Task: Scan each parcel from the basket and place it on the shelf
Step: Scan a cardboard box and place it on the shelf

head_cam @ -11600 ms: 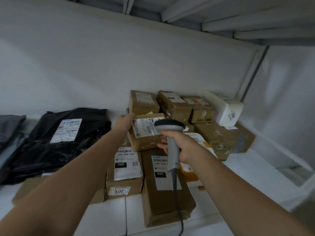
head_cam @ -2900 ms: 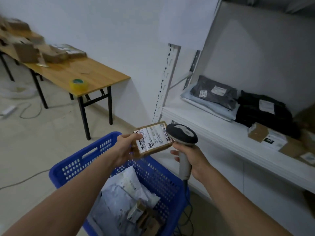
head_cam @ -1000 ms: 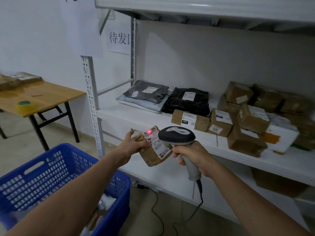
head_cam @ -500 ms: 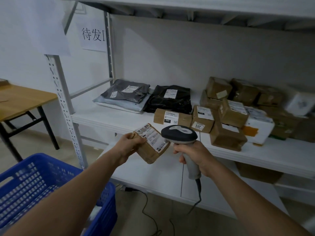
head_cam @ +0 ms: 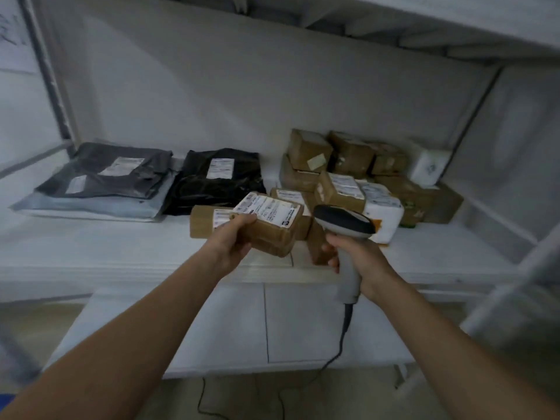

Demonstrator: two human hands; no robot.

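left grip (head_cam: 231,242) clamped on parcel (head_cam: 272,234) | right grip (head_cam: 363,257) clamped on scanner (head_cam: 342,221) | label (head_cam: 268,211) text unreadable

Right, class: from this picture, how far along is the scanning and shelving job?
Done: many cardboard boxes and mailer bags already lie on the shelf. In hand: the left hand holds a brown parcel above the shelf's front, not yet set down; the right hand grips the barcode scanner. Left: placing this parcel; the basket is out of view, so the remainder is unknown.
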